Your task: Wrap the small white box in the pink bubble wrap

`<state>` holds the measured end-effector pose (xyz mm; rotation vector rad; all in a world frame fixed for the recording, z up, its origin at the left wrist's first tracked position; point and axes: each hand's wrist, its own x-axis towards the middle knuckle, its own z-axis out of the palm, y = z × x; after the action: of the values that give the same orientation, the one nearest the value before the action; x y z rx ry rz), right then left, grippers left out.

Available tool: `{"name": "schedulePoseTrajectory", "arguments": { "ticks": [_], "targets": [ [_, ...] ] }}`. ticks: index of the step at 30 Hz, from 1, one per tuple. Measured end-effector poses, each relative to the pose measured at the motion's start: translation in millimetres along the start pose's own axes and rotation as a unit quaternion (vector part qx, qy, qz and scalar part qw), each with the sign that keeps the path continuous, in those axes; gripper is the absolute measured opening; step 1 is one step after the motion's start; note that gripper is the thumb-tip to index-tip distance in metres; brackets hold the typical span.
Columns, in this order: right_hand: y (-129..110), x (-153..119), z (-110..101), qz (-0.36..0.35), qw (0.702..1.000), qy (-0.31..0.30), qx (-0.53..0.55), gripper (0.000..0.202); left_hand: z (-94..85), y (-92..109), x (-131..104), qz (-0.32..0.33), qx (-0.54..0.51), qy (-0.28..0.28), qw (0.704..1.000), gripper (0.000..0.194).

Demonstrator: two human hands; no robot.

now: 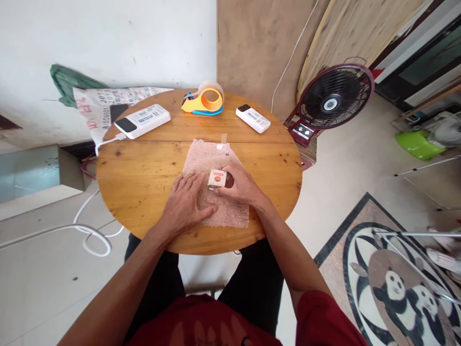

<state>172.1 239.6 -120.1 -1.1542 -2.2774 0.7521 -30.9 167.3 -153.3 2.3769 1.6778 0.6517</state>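
Small box [217, 178] sits near the middle of the bubble wrap [230, 211], right hand [243, 184] pinching it from 3 o'clock, left hand [183, 198] spread on the sheet at 8 o'clock; apparently a positioning step, calling for light grip, wrap kept flat.

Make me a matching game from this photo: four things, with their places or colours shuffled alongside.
1. Small box
2. Tape dispenser
3. Fan
4. Left hand

A. Standing off the table
B. Palm down, partly over the bubble wrap
C. Between thumb and finger of the right hand
D. Yellow and blue

Pairs: 1-C, 2-D, 3-A, 4-B
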Motion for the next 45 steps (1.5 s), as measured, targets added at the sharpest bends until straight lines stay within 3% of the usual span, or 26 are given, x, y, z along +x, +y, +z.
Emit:
{"name": "schedulePoseTrajectory", "arguments": {
  "ticks": [7, 13, 16, 19, 24, 31, 40, 45],
  "targets": [
    [-0.4, -0.4, 0.8, 0.004, 1.0, 0.001, -0.004, 0.037, 0.9, -0.8, 0.1, -0.002, 0.003, -0.007, 1.0, 0.087],
    [6.7, -3.5, -0.5, -0.038, 0.999, -0.021, 0.001, 0.048, -7.3, 2.6, -4.0, -0.005, -0.003, -0.016, 1.0, 0.083],
    [12.3, -4.5, -2.4, -0.051, 0.997, -0.023, 0.044, 0.056, -21.6, 7.0, -19.3, 0.011, 0.012, -0.013, 1.0, 0.07],
    [16.9, -4.4, -2.7, -0.051, 0.995, -0.012, 0.081, 0.049, -35.3, 11.0, -41.3, 0.048, 0.045, -0.034, 0.997, 0.054],
    [20.9, -2.1, 0.1, -0.064, 0.995, -0.006, 0.081, 0.042, -39.7, 16.5, -64.7, 0.052, 0.08, -0.047, 0.994, 0.043],
    [20.2, -1.9, -0.4, -0.057, 0.996, -0.003, 0.069, 0.04, -31.8, 26.4, -49.4, 0.074, 0.074, -0.034, 0.994, 0.024],
    [21.1, -2.8, -0.9, -0.054, 0.996, -0.002, 0.075, 0.042, -24.0, 23.6, -38.2, 0.113, 0.101, 0.007, 0.988, 0.019],
    [22.1, -2.9, -0.4, -0.058, 0.996, -0.003, 0.074, 0.044, -31.4, 28.6, -32.3, 0.093, 0.045, 0.017, 0.994, 0.02]
  ]
}}
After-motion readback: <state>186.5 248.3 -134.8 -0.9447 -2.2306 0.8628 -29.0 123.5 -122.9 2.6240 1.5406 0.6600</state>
